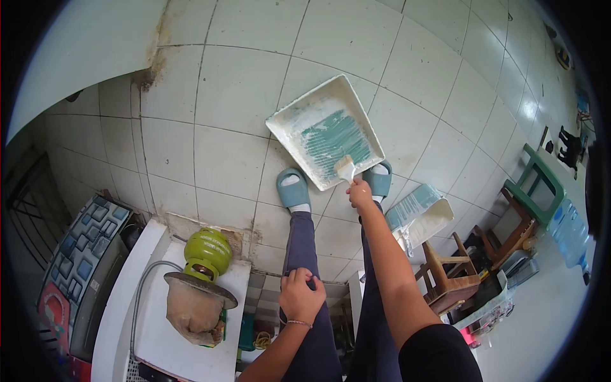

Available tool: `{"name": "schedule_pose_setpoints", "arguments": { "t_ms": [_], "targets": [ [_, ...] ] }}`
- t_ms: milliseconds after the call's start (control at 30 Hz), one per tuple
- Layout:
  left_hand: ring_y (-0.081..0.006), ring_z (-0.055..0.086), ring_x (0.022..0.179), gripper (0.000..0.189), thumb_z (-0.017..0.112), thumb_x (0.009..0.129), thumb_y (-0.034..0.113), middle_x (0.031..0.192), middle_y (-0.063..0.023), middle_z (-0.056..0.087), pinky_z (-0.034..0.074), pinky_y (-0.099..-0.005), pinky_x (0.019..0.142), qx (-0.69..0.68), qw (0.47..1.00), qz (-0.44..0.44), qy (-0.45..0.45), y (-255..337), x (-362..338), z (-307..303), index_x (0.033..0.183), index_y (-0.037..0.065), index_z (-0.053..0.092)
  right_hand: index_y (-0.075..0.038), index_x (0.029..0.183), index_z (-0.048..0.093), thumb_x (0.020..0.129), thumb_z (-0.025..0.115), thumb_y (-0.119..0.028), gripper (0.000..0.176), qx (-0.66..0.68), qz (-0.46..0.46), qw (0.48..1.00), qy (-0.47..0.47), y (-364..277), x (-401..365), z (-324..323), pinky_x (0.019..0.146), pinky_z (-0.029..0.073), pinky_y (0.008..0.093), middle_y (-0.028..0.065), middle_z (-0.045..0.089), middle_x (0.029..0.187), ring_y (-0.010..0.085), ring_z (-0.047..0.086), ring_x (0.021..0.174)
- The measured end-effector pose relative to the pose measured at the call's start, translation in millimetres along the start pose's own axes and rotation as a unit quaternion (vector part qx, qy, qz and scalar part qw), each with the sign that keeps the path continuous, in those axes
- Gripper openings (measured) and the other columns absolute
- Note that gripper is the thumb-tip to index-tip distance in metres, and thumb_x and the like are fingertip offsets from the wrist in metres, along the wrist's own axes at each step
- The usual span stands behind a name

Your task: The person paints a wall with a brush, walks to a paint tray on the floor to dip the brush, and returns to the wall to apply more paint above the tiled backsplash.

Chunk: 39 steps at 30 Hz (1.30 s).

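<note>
My right hand [359,192] is wrapped around the handle of a wide paintbrush [345,168]. Its pale bristles touch the ridged floor of a white paint tray [294,149], which is smeared with white paint over teal. Close to my left thigh, my left hand [302,295] is closed, with a small dark thing showing at its fingers that I cannot make out. To the right of my right forearm, a paint bucket [420,216] with teal and white sides lies tilted on the tiles.
My feet in blue-green slippers [293,189] flank the tray's near edge. A green gas cylinder [208,251] stands on a white ledge [178,318] at left. Wooden stools [449,274], a green plastic stool [538,184] and a large water bottle [568,232] crowd the right side.
</note>
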State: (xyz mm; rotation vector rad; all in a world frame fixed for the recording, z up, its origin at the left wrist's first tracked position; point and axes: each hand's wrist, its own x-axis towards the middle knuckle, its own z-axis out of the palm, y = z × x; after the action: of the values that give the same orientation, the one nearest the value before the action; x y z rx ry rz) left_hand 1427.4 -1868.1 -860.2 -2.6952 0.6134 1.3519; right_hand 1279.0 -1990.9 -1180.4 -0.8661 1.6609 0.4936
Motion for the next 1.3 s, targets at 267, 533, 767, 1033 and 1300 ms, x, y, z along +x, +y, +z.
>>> {"name": "schedule_pose_setpoints", "arguments": {
  "t_ms": [267, 533, 767, 1033, 1300],
  "targets": [
    [-0.0253, 0.061, 0.082, 0.012, 0.068, 0.074, 0.015, 0.079, 0.0003, 0.062, 0.05, -0.0413, 0.065, 0.009, 1.0, -0.025, -0.012, 11, 4, -5, 0.082, 0.014, 0.059, -0.002, 0.11, 0.058, 0.088, 0.044, -0.005, 0.026, 0.092, -0.029, 0.995, -0.003, -36, 59, 106, 0.038, 0.031, 0.0318, 0.0135, 0.058, 0.071, 0.0171, 0.045, 0.045],
    [-0.0262, 0.062, 0.078, 0.011, 0.068, 0.074, 0.015, 0.077, -0.0004, 0.062, 0.05, -0.0413, 0.066, 0.002, 1.0, -0.03, 0.011, 21, 6, -9, 0.081, 0.013, 0.06, -0.003, 0.125, 0.061, 0.092, 0.048, -0.01, 0.036, 0.087, -0.164, 0.981, -0.063, -131, -10, 32, 0.055, 0.045, 0.0314, 0.0095, 0.064, 0.069, 0.0193, 0.059, 0.062],
    [-0.0247, 0.064, 0.074, 0.011, 0.067, 0.073, 0.015, 0.078, -0.0016, 0.064, 0.05, -0.0386, 0.065, -0.035, 0.998, -0.029, 0.04, 34, -10, -4, 0.082, 0.012, 0.063, -0.013, 0.131, 0.058, 0.099, 0.042, -0.018, 0.036, 0.033, -0.192, 0.98, -0.041, -98, -36, -72, 0.04, 0.037, 0.0257, 0.0004, 0.06, 0.073, 0.01, 0.046, 0.047],
    [-0.022, 0.064, 0.081, 0.027, 0.065, 0.079, 0.01, 0.106, -0.0068, 0.058, 0.05, -0.0375, 0.071, -0.157, 0.97, -0.021, 0.184, 46, -81, -66, 0.104, 0.01, 0.057, -0.015, 0.124, 0.064, 0.097, 0.047, -0.021, 0.033, -0.108, -0.271, 0.956, -0.02, -75, -151, -248, 0.046, 0.044, 0.0288, 0.0024, 0.064, 0.074, 0.0116, 0.052, 0.051],
    [-0.0205, 0.059, 0.08, 0.049, 0.061, 0.075, -0.005, 0.115, -0.0139, 0.045, 0.051, -0.0327, 0.074, -0.38, 0.867, 0.068, 0.315, 15, -150, -128, 0.12, 0.003, 0.044, -0.012, 0.128, 0.06, 0.098, 0.045, -0.018, 0.034, 0.047, -0.222, 0.974, -0.027, -95, -344, -351, 0.04, 0.037, 0.0248, 0.0019, 0.062, 0.076, 0.0091, 0.046, 0.047]
  ]
}}
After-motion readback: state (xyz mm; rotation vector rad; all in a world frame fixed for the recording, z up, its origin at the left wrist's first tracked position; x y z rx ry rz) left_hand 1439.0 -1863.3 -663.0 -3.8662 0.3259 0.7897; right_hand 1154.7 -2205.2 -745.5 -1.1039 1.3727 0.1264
